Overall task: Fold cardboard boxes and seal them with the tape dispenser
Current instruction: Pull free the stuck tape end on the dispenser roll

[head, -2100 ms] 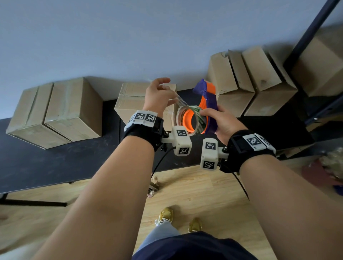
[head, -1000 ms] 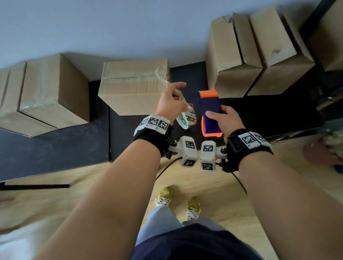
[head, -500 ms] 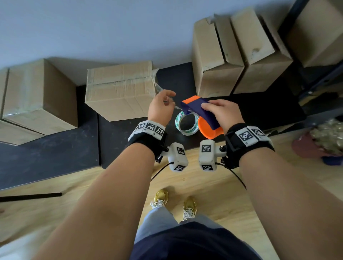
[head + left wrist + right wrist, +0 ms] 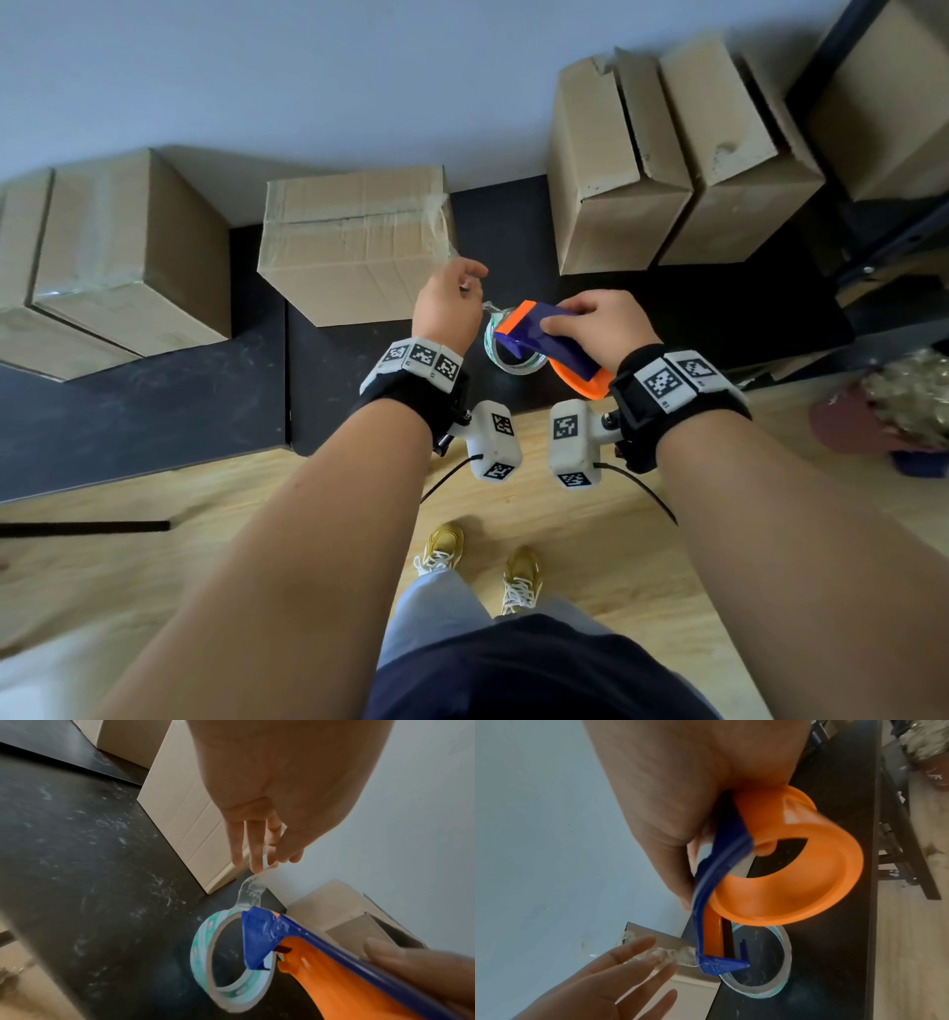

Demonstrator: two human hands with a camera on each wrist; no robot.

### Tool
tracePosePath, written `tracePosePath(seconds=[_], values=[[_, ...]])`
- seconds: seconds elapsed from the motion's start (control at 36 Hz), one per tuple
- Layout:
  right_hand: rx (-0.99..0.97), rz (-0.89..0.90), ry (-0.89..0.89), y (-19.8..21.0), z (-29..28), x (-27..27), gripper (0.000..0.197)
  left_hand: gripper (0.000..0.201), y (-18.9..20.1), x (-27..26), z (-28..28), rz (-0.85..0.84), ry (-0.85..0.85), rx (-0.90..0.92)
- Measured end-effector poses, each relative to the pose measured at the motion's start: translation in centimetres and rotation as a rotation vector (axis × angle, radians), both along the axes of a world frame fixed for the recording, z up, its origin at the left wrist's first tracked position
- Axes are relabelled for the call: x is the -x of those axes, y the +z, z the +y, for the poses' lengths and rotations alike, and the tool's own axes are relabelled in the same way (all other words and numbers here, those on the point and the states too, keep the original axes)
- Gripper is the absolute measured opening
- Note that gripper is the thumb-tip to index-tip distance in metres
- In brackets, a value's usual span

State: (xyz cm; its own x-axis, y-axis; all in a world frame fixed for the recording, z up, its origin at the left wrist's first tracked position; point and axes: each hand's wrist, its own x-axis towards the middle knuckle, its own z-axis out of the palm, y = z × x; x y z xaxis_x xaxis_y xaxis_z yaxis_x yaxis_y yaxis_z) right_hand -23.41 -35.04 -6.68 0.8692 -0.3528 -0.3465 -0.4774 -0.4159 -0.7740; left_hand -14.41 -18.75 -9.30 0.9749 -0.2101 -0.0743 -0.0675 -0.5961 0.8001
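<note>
The tape dispenser (image 4: 552,343), a smooth orange plastic hoop under a blue blade arm, sits gripped in the right hand (image 4: 598,324). Its clear tape roll (image 4: 226,961) hangs off the hoop, just below the grip. The left hand (image 4: 444,308) pinches the crumpled tape end (image 4: 250,890), beside the glossy taped cardboard box (image 4: 354,246).

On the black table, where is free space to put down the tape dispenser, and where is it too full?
Bare black table shows along the near edge, in front of the left box and the taped middle box. A narrower gap lies between the middle box and the right boxes. Around the tape roll and both hands it is crowded.
</note>
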Motion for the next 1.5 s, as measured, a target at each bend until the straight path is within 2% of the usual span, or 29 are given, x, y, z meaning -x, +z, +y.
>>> tracePosePath(seconds=[0.14,0.28,0.58,0.81,0.94,1.03,1.11,1.22,1.42,1.5], values=[[0.020,0.010,0.033,0.1,0.8,-0.2,0.030,0.033,-0.7,1.0,1.1,0.033,-0.020,-0.053],[0.042,0.012,0.082,0.2,1.7,-0.6,0.024,0.043,-1.4,1.5,2.5,0.084,0.004,-0.003],[0.277,0.079,0.282,0.2,4.5,-3.5,0.024,0.028,-2.6,0.9,4.4,0.192,0.049,0.093],[0.430,0.202,0.381,0.0,6.7,-5.8,0.022,0.017,-3.8,0.1,5.7,0.252,0.144,0.051],[0.473,0.254,0.386,-0.1,7.5,-6.8,0.021,0.007,-3.9,-0.6,6.6,0.291,0.245,0.028],[0.498,0.295,0.391,0.0,7.9,-7.6,0.020,0.008,-3.4,-1.2,7.2,0.302,0.290,0.013],[0.527,0.328,0.373,0.2,8.4,-8.2,0.019,0.010,-2.7,-1.6,7.5,0.322,0.253,0.001],[0.604,0.342,0.348,0.3,9.4,-8.5,0.017,0.030,-2.0,-1.6,7.4,0.348,0.216,0.016],[0.682,0.327,0.283,0.4,11.2,-8.5,0.009,0.019,-1.4,-0.5,7.0,0.278,0.171,-0.032],[0.690,0.338,0.251,0.6,11.6,-8.4,0.018,0.019,-1.6,-0.1,7.0,0.246,0.152,-0.051]])
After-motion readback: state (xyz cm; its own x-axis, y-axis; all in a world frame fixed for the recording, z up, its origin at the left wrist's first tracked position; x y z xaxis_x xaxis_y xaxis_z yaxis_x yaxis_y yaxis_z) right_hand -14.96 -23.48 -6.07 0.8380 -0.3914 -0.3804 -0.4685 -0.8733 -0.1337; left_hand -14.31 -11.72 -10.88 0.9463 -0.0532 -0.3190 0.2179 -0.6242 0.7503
